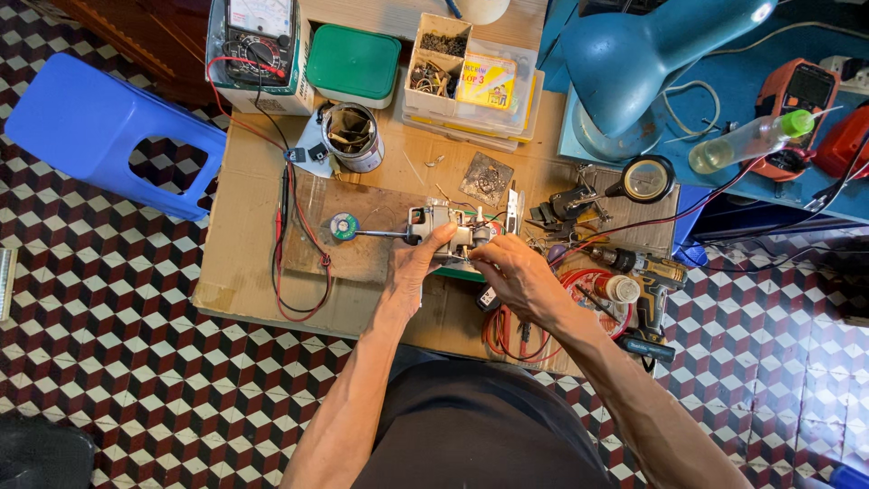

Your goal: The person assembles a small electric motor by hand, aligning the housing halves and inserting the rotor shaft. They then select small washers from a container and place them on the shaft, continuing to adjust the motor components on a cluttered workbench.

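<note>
A small electric motor with a metal shaft pointing left lies on a sheet of cardboard over the tiled floor. My left hand grips the motor's near left side. My right hand pinches at the motor's right end with its fingertips, apparently on a thin wire or small part too small to make out. A small green solder reel sits just left of the shaft tip.
Red and black meter leads run from an analog multimeter. A metal can, green-lidded box, parts tray, blue lamp, magnifier, cordless drill, spray bottle and blue stool surround the work.
</note>
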